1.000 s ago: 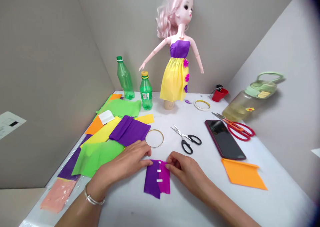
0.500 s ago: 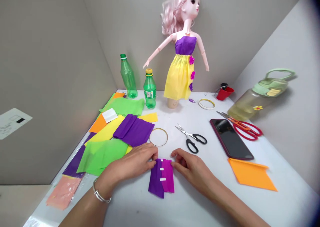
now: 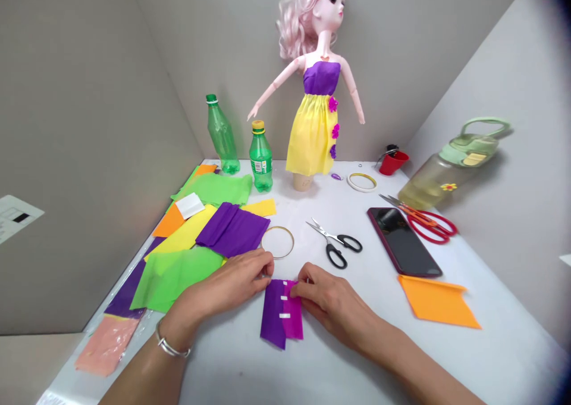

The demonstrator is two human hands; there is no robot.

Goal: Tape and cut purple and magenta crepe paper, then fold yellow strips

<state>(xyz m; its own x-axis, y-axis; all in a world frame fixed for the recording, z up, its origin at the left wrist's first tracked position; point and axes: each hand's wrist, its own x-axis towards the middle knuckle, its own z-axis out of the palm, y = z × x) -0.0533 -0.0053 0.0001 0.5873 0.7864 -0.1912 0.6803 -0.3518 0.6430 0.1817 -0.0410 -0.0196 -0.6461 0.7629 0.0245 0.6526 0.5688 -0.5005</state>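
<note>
A purple crepe paper piece (image 3: 272,316) and a magenta crepe paper piece (image 3: 294,322) lie side by side on the table in front of me, with several small white tape strips (image 3: 284,316) across the seam. My left hand (image 3: 241,277) rests at the upper left corner of the purple piece, thumb and fingers closed on its edge. Over the upper right part of the magenta piece, my right hand (image 3: 328,295) is closed, fingertips pinching the paper by the top strip. A thin ring (image 3: 292,245) and black-handled scissors (image 3: 335,253) lie just beyond.
Behind stands a doll (image 3: 322,78) in a purple and yellow dress. Green bottles (image 3: 261,170) and coloured paper sheets (image 3: 178,277) are on the left. To the right are a phone (image 3: 404,241), red-handled scissors (image 3: 430,226), a tape roll (image 3: 362,182), a water bottle (image 3: 439,176) and orange paper (image 3: 439,301).
My right hand has moved left from the magenta paper's edge onto its top, near the upper tape strip. My left hand stays at the purple corner. The whole view has shifted slightly.
</note>
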